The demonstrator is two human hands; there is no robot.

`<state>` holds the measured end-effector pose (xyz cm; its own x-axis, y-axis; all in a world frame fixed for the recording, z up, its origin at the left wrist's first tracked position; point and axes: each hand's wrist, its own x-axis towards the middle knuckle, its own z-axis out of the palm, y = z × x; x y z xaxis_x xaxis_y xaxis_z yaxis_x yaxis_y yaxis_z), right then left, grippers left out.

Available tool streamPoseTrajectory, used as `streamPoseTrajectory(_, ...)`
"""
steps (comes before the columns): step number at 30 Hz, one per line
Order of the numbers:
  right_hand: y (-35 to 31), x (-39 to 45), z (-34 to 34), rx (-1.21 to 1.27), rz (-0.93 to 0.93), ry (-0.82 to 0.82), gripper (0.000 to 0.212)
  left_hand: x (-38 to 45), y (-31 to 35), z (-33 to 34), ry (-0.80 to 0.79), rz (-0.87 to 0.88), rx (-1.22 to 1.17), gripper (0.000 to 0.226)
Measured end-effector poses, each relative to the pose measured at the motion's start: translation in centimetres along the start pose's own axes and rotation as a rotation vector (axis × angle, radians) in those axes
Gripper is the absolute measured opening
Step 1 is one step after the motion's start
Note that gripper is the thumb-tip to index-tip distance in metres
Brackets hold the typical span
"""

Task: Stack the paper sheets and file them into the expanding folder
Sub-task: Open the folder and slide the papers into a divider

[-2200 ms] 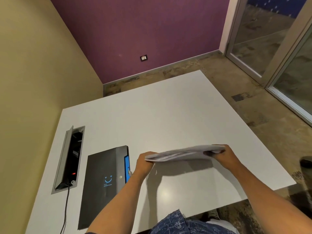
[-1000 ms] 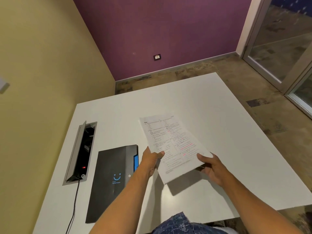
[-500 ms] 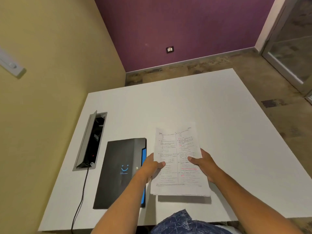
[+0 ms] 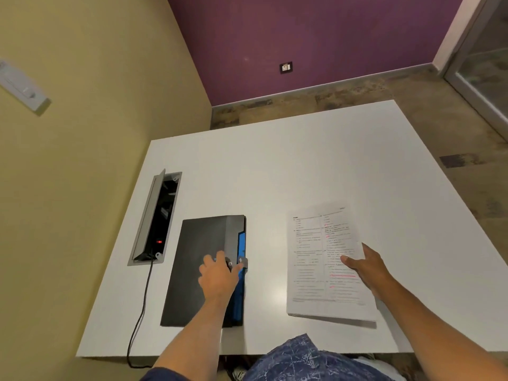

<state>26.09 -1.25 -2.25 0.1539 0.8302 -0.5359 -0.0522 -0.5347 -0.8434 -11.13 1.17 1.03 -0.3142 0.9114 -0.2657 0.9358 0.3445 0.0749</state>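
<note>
No text can be read. The top sheet (image 4: 324,259) carries two columns of print with pink marks, too small to make out; the folder (image 4: 203,243) lies at its nine o'clock.

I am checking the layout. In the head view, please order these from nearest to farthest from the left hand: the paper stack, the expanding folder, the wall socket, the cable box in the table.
1. Expanding folder: under the left hand.
2. Cable box: to its left, recessed in the table.
3. Paper stack: to its right, under the right hand.
4. Wall socket: on the far purple wall.

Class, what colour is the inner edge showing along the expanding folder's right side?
Bright blue, against the folder's dark grey cover; head view.
</note>
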Motion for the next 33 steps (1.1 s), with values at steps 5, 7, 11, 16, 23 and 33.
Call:
streamPoseTrajectory(5, 1.0, 0.4, -1.0, -0.153, -0.019, 0.003, 0.043, -0.2, -0.4, 1.0, -0.153, -0.047, 0.146, 0.089)
streamPoseTrajectory(7, 1.5, 0.5, -0.9, -0.282, -0.013, 0.041, 0.045, -0.3, -0.3, 1.4, -0.189, -0.061, 0.159, 0.090)
streamPoseTrajectory(11, 1.8, 0.1, -0.7, -0.539, 0.023, 0.201, 0.040, -0.7, -0.2, 2.4, -0.222, -0.079, 0.162, 0.082)
streamPoseTrajectory(16, 1.5, -1.0, -0.5, -0.948, 0.106, 0.333, 0.067, -0.8, -0.7, 3.3, -0.212, -0.042, 0.180, 0.066)
streamPoseTrajectory(23, -0.5, -1.4, 4.6, -1.023, -0.226, 0.309, 0.045, -0.7, -0.5, 3.2, -0.211, -0.040, 0.073, 0.059)
streamPoseTrajectory(33, -2.4, -0.1, 21.5, -1.277, -0.239, -0.505, 0.073, 0.6, -1.1, 2.4, -0.265, -0.063, -0.035, 0.057)
